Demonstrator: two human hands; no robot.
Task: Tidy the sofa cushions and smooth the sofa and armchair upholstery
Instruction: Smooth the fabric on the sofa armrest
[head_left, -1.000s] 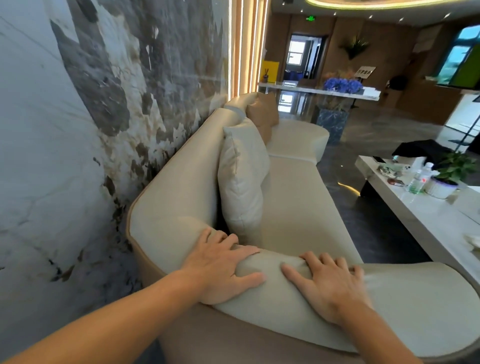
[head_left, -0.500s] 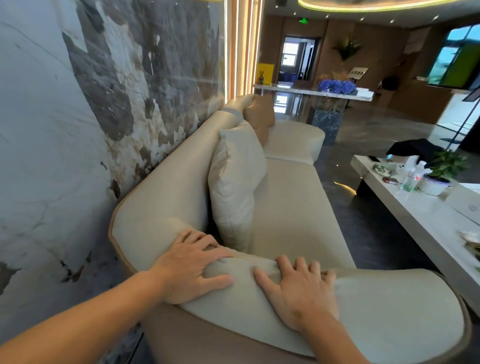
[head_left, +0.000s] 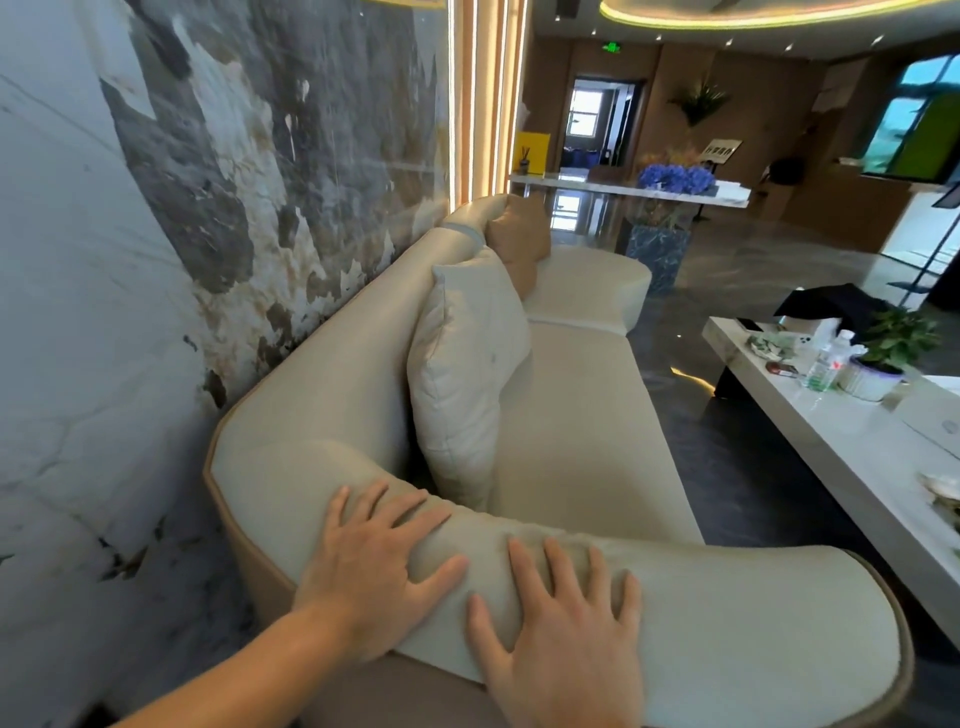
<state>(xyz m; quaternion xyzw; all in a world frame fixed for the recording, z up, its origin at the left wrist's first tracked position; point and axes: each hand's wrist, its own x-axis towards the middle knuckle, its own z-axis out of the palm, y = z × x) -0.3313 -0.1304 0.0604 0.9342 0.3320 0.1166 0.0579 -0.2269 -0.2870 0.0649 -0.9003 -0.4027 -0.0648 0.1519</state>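
A cream sofa (head_left: 582, 415) runs away from me along the marble wall. Its near armrest (head_left: 753, 623) curves across the bottom of the view. My left hand (head_left: 379, 566) lies flat on the armrest where it meets the backrest, fingers spread. My right hand (head_left: 561, 634) presses flat on the armrest just to its right, fingers apart. Neither hand holds anything. A cream cushion (head_left: 467, 374) stands upright against the backrest. Behind it a tan cushion (head_left: 519, 244) leans at the sofa's far end.
The marble wall (head_left: 208, 234) stands close behind the sofa on the left. A long white coffee table (head_left: 831, 431) on the right carries a potted plant (head_left: 893, 348), a water bottle (head_left: 826, 358) and small items. Dark glossy floor (head_left: 691, 452) lies between sofa and table.
Both hands have slid back along the armrest toward me and lie lower in view. The view has shifted, showing more of the armrest's right end.
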